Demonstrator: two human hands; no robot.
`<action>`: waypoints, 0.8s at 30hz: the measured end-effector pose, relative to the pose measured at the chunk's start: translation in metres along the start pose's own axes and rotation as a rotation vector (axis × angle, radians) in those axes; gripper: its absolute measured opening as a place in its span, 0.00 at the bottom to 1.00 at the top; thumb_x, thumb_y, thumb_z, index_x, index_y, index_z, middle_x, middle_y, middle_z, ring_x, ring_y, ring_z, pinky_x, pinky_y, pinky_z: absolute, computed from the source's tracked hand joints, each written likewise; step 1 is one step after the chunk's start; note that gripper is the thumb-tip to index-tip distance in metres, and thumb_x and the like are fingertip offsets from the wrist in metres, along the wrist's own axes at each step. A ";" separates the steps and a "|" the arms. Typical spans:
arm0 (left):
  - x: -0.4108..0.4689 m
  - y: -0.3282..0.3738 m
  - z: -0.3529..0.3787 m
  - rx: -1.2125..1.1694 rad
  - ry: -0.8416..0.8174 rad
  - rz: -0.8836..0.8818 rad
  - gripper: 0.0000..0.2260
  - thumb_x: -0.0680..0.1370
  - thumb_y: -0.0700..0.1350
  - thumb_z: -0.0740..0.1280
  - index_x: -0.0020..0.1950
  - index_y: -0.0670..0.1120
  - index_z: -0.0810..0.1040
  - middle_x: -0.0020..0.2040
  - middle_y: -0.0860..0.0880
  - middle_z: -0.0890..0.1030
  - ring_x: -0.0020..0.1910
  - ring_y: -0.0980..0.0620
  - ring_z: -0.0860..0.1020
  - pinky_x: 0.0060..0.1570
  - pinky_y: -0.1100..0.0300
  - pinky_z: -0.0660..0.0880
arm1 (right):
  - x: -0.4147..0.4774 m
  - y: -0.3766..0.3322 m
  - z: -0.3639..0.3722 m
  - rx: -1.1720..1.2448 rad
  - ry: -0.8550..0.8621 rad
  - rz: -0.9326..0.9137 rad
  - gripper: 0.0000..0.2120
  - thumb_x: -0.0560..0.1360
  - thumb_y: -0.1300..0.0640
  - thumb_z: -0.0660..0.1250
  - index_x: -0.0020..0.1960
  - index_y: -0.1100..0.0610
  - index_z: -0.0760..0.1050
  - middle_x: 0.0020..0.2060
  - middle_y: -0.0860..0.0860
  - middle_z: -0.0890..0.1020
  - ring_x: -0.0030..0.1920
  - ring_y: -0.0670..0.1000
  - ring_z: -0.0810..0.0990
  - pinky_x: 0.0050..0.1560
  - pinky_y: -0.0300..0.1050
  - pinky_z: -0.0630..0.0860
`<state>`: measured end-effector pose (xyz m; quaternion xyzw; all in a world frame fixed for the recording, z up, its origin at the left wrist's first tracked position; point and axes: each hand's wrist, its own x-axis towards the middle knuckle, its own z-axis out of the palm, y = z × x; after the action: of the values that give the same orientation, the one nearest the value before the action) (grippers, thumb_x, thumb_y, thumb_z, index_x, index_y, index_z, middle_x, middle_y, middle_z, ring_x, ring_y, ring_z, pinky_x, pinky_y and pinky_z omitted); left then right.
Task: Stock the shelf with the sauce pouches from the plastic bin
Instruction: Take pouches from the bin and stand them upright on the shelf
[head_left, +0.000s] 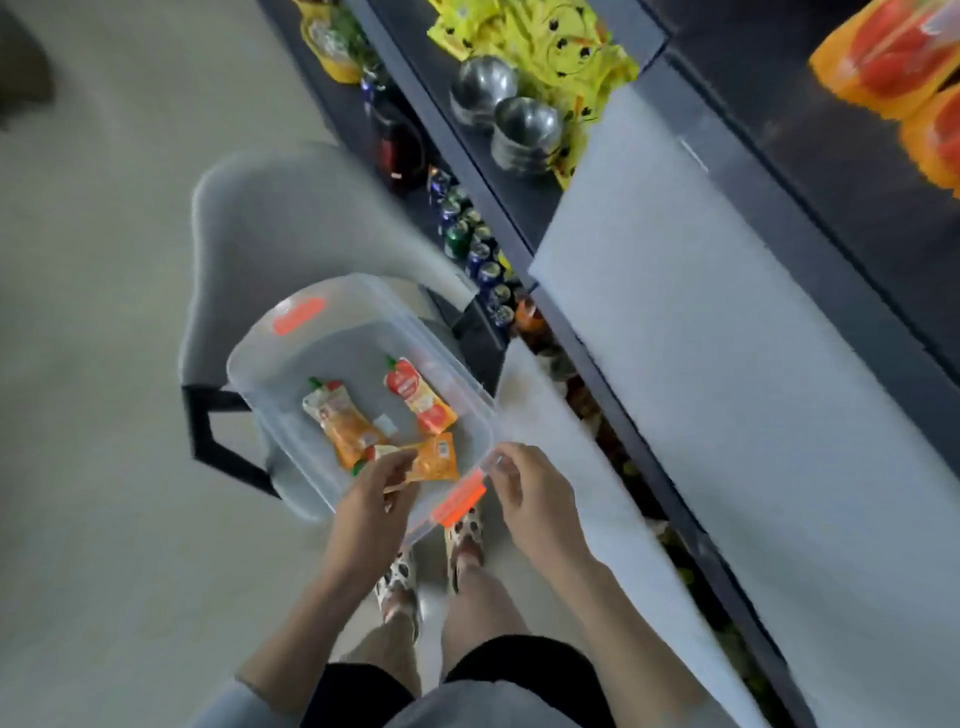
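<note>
Left hand (373, 496): fingers pinched a sauce pouch (437, 460) inside the plastic bin (358, 293). Right hand (532, 493): fingers curled at the rim, grip unclear. Risk: the edge pinch could slip, dropping the pouch.

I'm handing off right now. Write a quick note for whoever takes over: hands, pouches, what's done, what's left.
Left hand: fingers pinch an orange pouch low inside the plastic bin.
Right hand: holds the bin's near rim by its orange latch.
The bin sits on a grey chair. A second orange pouch and a red pouch lie flat in it.
Done: no sauce pouch visible on the shelf.
Left: shelve all three.
</note>
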<state>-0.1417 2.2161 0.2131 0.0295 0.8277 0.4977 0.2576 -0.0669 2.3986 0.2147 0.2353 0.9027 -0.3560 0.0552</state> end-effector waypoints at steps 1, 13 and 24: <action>0.003 -0.015 0.000 -0.017 0.023 -0.061 0.16 0.77 0.35 0.67 0.62 0.48 0.76 0.58 0.49 0.80 0.54 0.52 0.79 0.57 0.52 0.78 | 0.015 0.002 0.014 -0.041 -0.082 0.007 0.13 0.80 0.50 0.58 0.63 0.47 0.72 0.56 0.49 0.80 0.55 0.51 0.80 0.55 0.49 0.77; 0.119 -0.118 0.024 -0.006 0.238 -0.368 0.24 0.81 0.42 0.62 0.76 0.45 0.62 0.71 0.45 0.69 0.68 0.47 0.70 0.65 0.58 0.68 | 0.211 0.046 0.206 -0.408 -0.448 0.042 0.31 0.83 0.63 0.55 0.81 0.58 0.43 0.80 0.58 0.48 0.80 0.59 0.49 0.77 0.55 0.53; 0.223 -0.185 0.049 0.060 0.397 -0.698 0.28 0.77 0.37 0.59 0.77 0.44 0.55 0.74 0.41 0.62 0.71 0.39 0.64 0.69 0.43 0.65 | 0.245 0.050 0.259 -0.278 -0.402 0.295 0.29 0.74 0.49 0.73 0.70 0.58 0.67 0.63 0.57 0.78 0.65 0.60 0.76 0.60 0.54 0.75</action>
<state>-0.2740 2.2311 -0.0491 -0.3428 0.8359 0.3517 0.2452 -0.2773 2.3517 -0.0730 0.2789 0.8698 -0.2564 0.3161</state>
